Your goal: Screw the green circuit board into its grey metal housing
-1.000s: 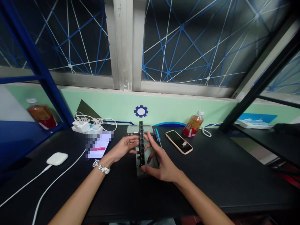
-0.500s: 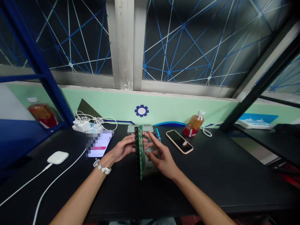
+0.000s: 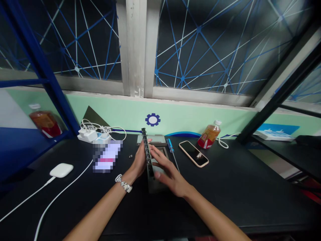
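A green circuit board (image 3: 148, 155) with a row of black connectors along its edge stands on edge between my hands, tilted with its top leaning away. My left hand (image 3: 139, 160) cups its far side, and my right hand (image 3: 167, 174) presses its fingers and thumb against the near side. Beneath them lies a grey metal enclosure (image 3: 156, 185), partly hidden by the board and my right hand. A blue-handled screwdriver (image 3: 170, 146) lies just beyond my right fingers, and a few tiny screws (image 3: 130, 156) sit left of my left hand.
A smartphone (image 3: 193, 153) lies right of the screwdriver, and a pixelated phone (image 3: 106, 156) lies left of my hands. A juice bottle (image 3: 209, 136), white charger with cables (image 3: 87, 135), and earbud case (image 3: 61, 170) share the black desk (image 3: 225, 187) below a green wall.
The board has turned, so its connector edge faces me instead of its green face. My left hand has moved right and now wraps its far side. The view has shifted slightly.
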`<state>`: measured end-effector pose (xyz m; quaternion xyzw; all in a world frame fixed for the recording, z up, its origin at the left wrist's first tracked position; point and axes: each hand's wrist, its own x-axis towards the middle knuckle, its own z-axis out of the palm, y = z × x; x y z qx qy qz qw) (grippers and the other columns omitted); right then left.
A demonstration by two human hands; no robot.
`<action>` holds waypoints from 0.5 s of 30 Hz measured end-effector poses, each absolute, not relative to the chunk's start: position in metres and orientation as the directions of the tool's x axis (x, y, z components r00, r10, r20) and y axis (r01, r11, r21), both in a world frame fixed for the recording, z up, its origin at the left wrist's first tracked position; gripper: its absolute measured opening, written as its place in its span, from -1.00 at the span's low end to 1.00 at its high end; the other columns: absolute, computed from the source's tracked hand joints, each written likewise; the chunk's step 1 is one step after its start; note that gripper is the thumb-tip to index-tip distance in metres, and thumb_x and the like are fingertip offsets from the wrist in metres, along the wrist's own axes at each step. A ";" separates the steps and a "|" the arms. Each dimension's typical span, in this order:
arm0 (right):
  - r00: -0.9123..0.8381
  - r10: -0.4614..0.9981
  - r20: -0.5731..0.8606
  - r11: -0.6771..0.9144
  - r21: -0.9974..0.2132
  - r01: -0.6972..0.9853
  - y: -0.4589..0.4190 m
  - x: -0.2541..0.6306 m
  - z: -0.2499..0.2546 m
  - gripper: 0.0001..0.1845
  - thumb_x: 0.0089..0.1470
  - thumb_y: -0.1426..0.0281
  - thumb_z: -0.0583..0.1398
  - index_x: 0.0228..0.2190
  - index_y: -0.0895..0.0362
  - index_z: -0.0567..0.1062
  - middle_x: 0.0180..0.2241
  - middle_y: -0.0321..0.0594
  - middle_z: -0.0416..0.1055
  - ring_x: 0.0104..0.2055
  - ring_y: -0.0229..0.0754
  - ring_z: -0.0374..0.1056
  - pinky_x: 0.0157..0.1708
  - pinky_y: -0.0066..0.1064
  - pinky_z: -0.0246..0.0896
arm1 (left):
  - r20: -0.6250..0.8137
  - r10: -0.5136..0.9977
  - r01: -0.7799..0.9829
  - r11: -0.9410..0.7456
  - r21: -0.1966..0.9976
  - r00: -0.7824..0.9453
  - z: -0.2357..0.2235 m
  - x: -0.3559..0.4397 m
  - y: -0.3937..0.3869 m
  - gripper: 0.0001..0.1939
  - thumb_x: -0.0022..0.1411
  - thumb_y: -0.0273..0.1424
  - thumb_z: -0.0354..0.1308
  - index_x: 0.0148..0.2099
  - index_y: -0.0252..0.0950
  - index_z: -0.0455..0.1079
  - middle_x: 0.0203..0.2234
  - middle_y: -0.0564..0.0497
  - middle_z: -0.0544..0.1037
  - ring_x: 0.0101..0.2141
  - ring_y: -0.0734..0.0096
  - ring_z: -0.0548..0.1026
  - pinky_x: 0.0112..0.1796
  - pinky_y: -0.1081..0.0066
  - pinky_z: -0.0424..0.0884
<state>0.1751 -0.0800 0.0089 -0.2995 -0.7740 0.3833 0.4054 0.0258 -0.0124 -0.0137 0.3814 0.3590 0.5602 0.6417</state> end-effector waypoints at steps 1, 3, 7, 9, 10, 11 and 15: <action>-0.521 0.743 0.421 0.567 -0.809 0.155 -0.081 0.175 0.009 -0.19 0.12 0.23 0.25 0.30 -0.05 0.04 0.39 -0.13 -0.25 0.40 0.06 -0.26 0.27 0.00 -0.12 | -0.047 0.993 -0.452 0.092 0.888 0.108 -0.012 0.023 -0.013 -0.52 0.22 -0.06 0.09 0.06 -0.25 0.37 -0.44 0.08 0.44 -0.47 0.45 0.41 -0.44 0.48 0.33; -0.542 0.706 0.457 0.634 -0.748 0.196 -0.083 0.172 0.008 0.01 -0.04 0.29 0.37 0.31 -0.04 0.01 0.39 -0.08 -0.26 0.40 0.10 -0.27 0.29 0.05 -0.22 | -0.045 0.993 -0.449 0.091 0.889 0.113 -0.009 0.021 -0.015 -0.54 0.20 -0.10 0.10 0.05 -0.26 0.37 -0.45 0.10 0.44 -0.49 0.46 0.41 -0.45 0.48 0.33; -0.496 0.715 0.493 0.664 -0.701 0.260 -0.082 0.169 0.003 0.05 -0.13 0.35 0.42 0.30 -0.06 0.05 0.38 -0.06 -0.20 0.39 0.08 -0.18 0.29 0.01 -0.19 | -0.014 0.987 -0.431 0.084 0.899 0.162 -0.007 0.022 -0.019 -0.53 0.18 -0.10 0.10 0.05 -0.25 0.35 -0.43 0.09 0.47 -0.48 0.42 0.45 -0.44 0.45 0.35; -0.478 0.713 0.513 0.675 -0.686 0.272 -0.081 0.170 0.001 0.01 -0.13 0.36 0.42 0.28 -0.06 0.11 0.36 -0.07 -0.11 0.37 0.07 -0.11 0.29 -0.01 -0.15 | -0.008 0.984 -0.456 0.089 0.886 0.176 -0.006 0.023 -0.020 -0.51 0.18 -0.09 0.10 0.06 -0.26 0.35 -0.41 0.07 0.49 -0.45 0.42 0.46 -0.40 0.45 0.37; -0.473 0.710 0.521 0.682 -0.676 0.279 -0.080 0.171 0.000 -0.01 -0.13 0.37 0.41 0.27 -0.06 0.13 0.35 -0.08 -0.06 0.36 0.07 -0.08 0.29 -0.02 -0.14 | -0.011 0.981 -0.481 0.105 0.870 0.194 -0.005 0.023 -0.021 -0.49 0.18 -0.06 0.09 0.06 -0.27 0.36 -0.40 0.06 0.50 -0.44 0.41 0.47 -0.39 0.45 0.38; -0.467 0.709 0.529 0.687 -0.668 0.286 -0.080 0.172 0.000 -0.05 -0.11 0.38 0.40 0.27 -0.06 0.15 0.33 -0.08 -0.02 0.35 0.06 -0.05 0.29 -0.02 -0.13 | -0.015 0.976 -0.512 0.128 0.849 0.219 -0.005 0.023 -0.022 -0.46 0.19 -0.02 0.06 0.06 -0.28 0.36 -0.40 0.04 0.51 -0.43 0.39 0.48 -0.39 0.44 0.39; -0.427 0.726 0.539 0.674 -0.681 0.286 -0.081 0.175 0.005 -0.19 -0.04 0.43 0.34 0.23 -0.01 0.23 0.26 -0.08 0.15 0.30 0.02 0.09 0.26 -0.08 -0.03 | 0.029 0.949 -0.592 0.171 0.788 0.313 -0.007 0.019 -0.025 -0.29 0.18 0.21 -0.11 -0.07 -0.33 0.41 -0.44 -0.04 0.52 -0.43 0.29 0.50 -0.43 0.39 0.40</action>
